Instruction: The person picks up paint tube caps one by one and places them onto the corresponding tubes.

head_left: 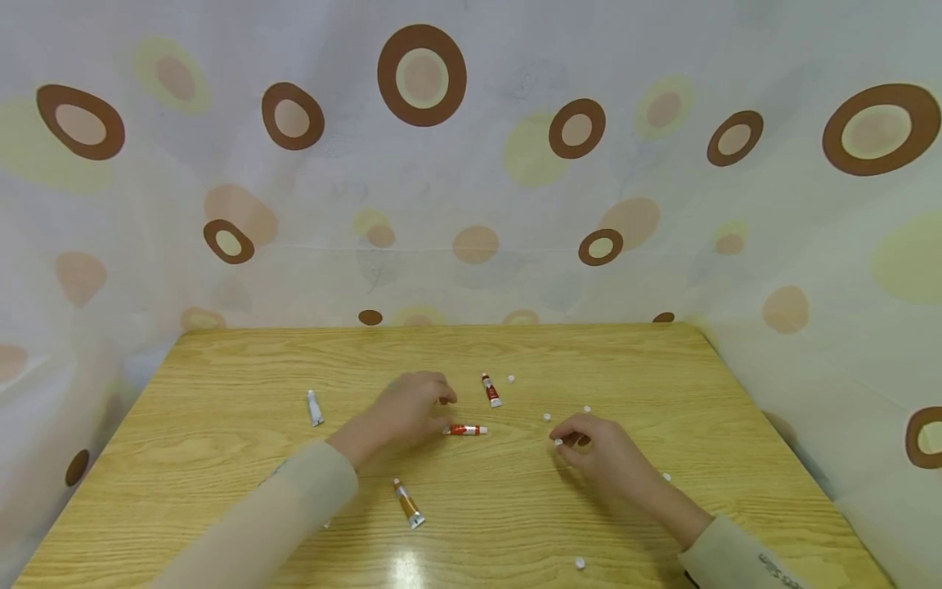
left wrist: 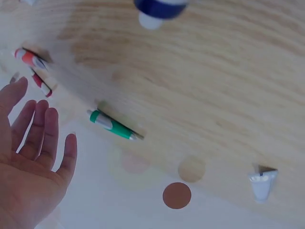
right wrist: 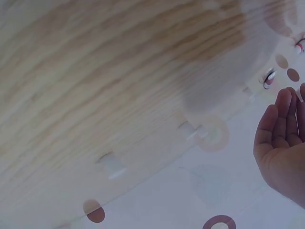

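My left hand [head_left: 408, 409] hovers over the middle of the table, fingers loosely bent, thumb side near a small orange-red paint tube [head_left: 467, 429]. In the left wrist view its fingers are spread with nothing in them. A dark red paint tube [head_left: 491, 391] lies just beyond. The green paint tube [left wrist: 113, 126] shows only in the left wrist view. My right hand [head_left: 607, 454] pinches a small white cap [head_left: 558, 442] between thumb and fingertips, low above the table. Other white caps lie about it, one [head_left: 547, 417] just past the fingertips.
A white tube [head_left: 315, 408] lies at the left, an ochre tube [head_left: 409, 504] nearer the front. A blue-banded tube [left wrist: 161, 8] appears in the left wrist view. More caps lie at the right [head_left: 666, 476] and front [head_left: 580, 563]. A patterned curtain [head_left: 471, 180] surrounds the wooden table [head_left: 625, 360].
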{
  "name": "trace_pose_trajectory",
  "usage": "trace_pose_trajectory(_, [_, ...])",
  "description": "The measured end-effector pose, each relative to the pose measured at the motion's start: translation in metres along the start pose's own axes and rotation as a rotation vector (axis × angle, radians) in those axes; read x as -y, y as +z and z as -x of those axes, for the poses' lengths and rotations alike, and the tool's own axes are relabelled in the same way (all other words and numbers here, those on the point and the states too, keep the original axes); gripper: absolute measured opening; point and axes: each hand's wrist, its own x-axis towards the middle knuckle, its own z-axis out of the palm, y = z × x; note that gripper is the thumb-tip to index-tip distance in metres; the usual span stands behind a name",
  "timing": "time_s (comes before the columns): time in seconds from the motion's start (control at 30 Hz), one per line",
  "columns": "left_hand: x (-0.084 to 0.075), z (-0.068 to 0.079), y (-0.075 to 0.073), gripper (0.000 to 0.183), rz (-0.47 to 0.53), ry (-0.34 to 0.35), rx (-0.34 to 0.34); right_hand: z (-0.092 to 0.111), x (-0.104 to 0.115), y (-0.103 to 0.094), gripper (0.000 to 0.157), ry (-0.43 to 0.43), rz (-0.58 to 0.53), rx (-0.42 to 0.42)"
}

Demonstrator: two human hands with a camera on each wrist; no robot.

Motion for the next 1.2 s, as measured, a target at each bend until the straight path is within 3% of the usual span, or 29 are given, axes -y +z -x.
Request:
trace_pose_trajectory(0.2, [0.010,-0.002,-0.010,0.026,-0.058,-0.014,-0.007,0.000,0.003,-0.005,0.014,0.030,-0.014,-0.010])
trace_pose_trajectory(0.4, [0.020,-0.001,-0.015,0.023,-0.061,-0.036,-0.017,0.000,0.004,-0.007,0.018,-0.013,-0.029,-0.056])
trace_pose_trajectory(0.83, [0.040,0.010,-0.009,0.017,-0.093,-0.056,-0.051,0.002,0.005,-0.006,0.020,-0.081,-0.058,-0.098])
trace_pose_trajectory(1.2, [0.045,0.013,-0.005,0.012,-0.105,-0.084,-0.041,0.002,0.001,-0.002,0.019,-0.108,-0.067,-0.109])
